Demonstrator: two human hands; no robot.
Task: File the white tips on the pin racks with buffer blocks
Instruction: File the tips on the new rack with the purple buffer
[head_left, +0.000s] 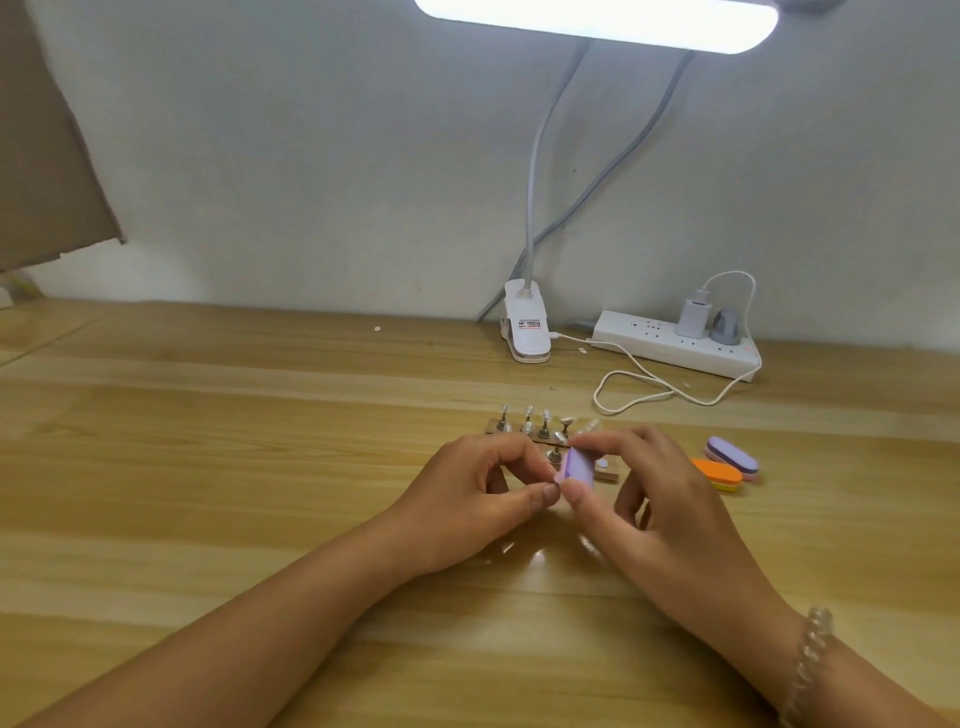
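Purple buffer block lengthwise front-to-back

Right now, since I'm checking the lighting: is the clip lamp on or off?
On: the clip lamp glows bright white along its head at the top of the view.

Lilac buffer block raised on edge at the white-tipped pin racks

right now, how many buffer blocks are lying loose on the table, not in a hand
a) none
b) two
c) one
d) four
b: an orange block and a purple-topped block lie side by side, untouched, to the right of the right hand, which pinches a third, the lilac block.
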